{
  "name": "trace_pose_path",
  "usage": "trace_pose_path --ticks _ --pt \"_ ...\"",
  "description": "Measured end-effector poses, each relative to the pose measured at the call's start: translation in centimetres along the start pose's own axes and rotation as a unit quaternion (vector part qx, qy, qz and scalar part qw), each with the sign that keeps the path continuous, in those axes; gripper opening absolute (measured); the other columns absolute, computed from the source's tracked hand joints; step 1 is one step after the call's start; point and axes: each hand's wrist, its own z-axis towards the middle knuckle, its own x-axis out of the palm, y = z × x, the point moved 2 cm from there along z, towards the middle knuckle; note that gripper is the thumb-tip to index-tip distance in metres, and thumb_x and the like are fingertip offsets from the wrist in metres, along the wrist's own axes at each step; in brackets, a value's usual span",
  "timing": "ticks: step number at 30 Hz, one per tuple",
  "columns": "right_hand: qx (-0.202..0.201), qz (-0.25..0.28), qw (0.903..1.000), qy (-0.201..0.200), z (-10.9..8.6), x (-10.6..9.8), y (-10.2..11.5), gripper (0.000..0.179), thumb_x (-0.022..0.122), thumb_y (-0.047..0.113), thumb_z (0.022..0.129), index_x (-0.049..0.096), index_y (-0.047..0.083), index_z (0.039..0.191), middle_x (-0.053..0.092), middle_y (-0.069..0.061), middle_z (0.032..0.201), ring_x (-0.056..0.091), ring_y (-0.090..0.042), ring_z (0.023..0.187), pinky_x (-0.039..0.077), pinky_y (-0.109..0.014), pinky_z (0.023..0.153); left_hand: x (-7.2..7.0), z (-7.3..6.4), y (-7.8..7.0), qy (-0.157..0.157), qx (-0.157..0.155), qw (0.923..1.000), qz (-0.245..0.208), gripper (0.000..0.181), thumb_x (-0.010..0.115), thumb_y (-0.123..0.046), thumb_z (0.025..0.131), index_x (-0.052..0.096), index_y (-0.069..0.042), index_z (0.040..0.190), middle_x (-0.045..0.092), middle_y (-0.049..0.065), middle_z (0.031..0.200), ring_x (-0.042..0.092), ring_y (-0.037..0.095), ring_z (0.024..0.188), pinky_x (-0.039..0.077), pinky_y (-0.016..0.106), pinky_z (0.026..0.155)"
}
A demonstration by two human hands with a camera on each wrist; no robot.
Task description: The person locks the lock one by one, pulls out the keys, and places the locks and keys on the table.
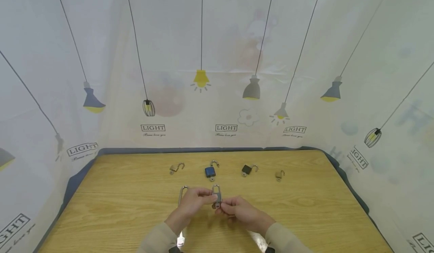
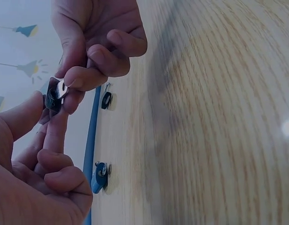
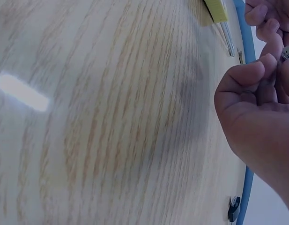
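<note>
Between my two hands a small grey padlock (image 1: 217, 197) is held above the table, its steel shackle pointing up and away. My left hand (image 1: 194, 202) grips the padlock's body between thumb and fingers. At its lower end my right hand (image 1: 242, 209) pinches a silver key (image 2: 62, 89), whose holed head shows in the left wrist view. The padlock's dark end (image 2: 52, 99) faces that camera. In the right wrist view, the fingers hide most of the padlock (image 3: 288, 52). Whether the shackle is latched, I cannot tell.
Farther back lie a small brass padlock (image 1: 173, 168), a blue padlock (image 1: 210, 171), a black padlock (image 1: 246, 170) and another small brass padlock (image 1: 278, 175). Beside my left hand lies a long steel shackle (image 1: 183, 189); its yellow body (image 3: 217, 9) shows in the right wrist view.
</note>
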Motion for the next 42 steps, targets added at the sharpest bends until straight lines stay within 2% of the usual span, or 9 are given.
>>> trace_pose_path --ticks 8,16,18,24,29,32,36,42 --pt "0.007 0.029 0.9993 0.022 -0.1 0.4 -0.2 0.036 0.050 0.024 0.102 0.059 -0.003 0.124 0.068 0.007 0.096 0.048 -0.005 0.076 0.038 -0.021 0.066 0.2 0.1 0.1 0.006 0.015 0.9999 -0.004 0.034 0.075 -0.034 0.083 0.071 -0.007 0.105 0.072 0.006 0.108 0.059 0.022 0.107 0.040 0.053 0.097" --pt "0.019 0.034 0.9991 -0.014 -0.1 0.6 -0.3 0.035 0.057 0.026 0.098 0.063 0.000 0.120 0.069 0.007 0.094 0.050 -0.006 0.077 0.038 -0.021 0.065 0.3 0.0 0.1 0.010 0.013 0.9999 -0.003 0.034 0.075 -0.033 0.084 0.071 -0.006 0.105 0.072 0.005 0.107 0.060 0.021 0.105 0.041 0.051 0.096" --pt "0.019 0.033 0.9988 -0.031 -0.2 0.8 -0.3 0.037 0.059 0.026 0.097 0.063 -0.001 0.121 0.070 0.006 0.094 0.050 -0.007 0.076 0.038 -0.021 0.064 0.3 0.0 0.2 0.009 0.012 0.9999 -0.003 0.034 0.075 -0.033 0.083 0.071 -0.007 0.104 0.072 0.005 0.106 0.060 0.020 0.104 0.041 0.052 0.096" --pt "0.009 0.046 0.9924 -0.114 -0.2 2.1 -0.1 0.035 0.064 0.023 0.094 0.063 -0.006 0.114 0.060 0.007 0.076 0.042 -0.006 0.061 0.034 -0.019 0.055 0.3 0.2 0.6 -0.001 0.008 1.0000 -0.002 0.034 0.076 -0.036 0.082 0.072 -0.009 0.103 0.072 0.003 0.104 0.061 0.019 0.103 0.042 0.050 0.095" --pt "0.029 0.037 0.9779 -0.204 -0.1 2.8 -0.2 0.021 0.068 0.022 0.091 0.068 0.003 0.101 0.065 0.008 0.080 0.045 -0.006 0.062 0.035 -0.019 0.054 0.2 0.4 0.7 -0.010 0.002 1.0000 0.001 0.034 0.076 -0.038 0.082 0.072 -0.011 0.102 0.071 0.002 0.103 0.059 0.020 0.103 0.043 0.046 0.091" --pt "0.037 0.022 0.9695 -0.241 -0.1 3.0 -0.2 0.017 0.070 0.023 0.089 0.070 0.007 0.095 0.068 0.008 0.081 0.047 -0.008 0.064 0.036 -0.021 0.055 0.2 0.4 0.7 -0.013 -0.002 0.9999 0.000 0.034 0.076 -0.038 0.082 0.072 -0.011 0.102 0.071 0.001 0.103 0.059 0.020 0.104 0.042 0.046 0.091" --pt "0.035 0.005 0.9636 -0.265 -0.1 3.3 -0.2 0.019 0.070 0.025 0.088 0.070 0.007 0.095 0.071 0.008 0.083 0.050 -0.011 0.073 0.039 -0.023 0.059 0.2 0.4 0.9 -0.021 -0.008 0.9997 0.005 0.035 0.076 -0.041 0.081 0.072 -0.012 0.102 0.070 0.001 0.103 0.059 0.020 0.104 0.043 0.046 0.091" --pt "0.035 0.002 0.9610 -0.274 -0.3 3.4 -0.2 0.021 0.070 0.027 0.087 0.070 0.008 0.096 0.073 0.006 0.087 0.053 -0.016 0.086 0.042 -0.027 0.069 0.3 0.4 0.8 -0.027 -0.009 0.9996 0.009 0.035 0.076 -0.041 0.081 0.072 -0.012 0.101 0.071 0.001 0.103 0.059 0.019 0.103 0.044 0.046 0.091"
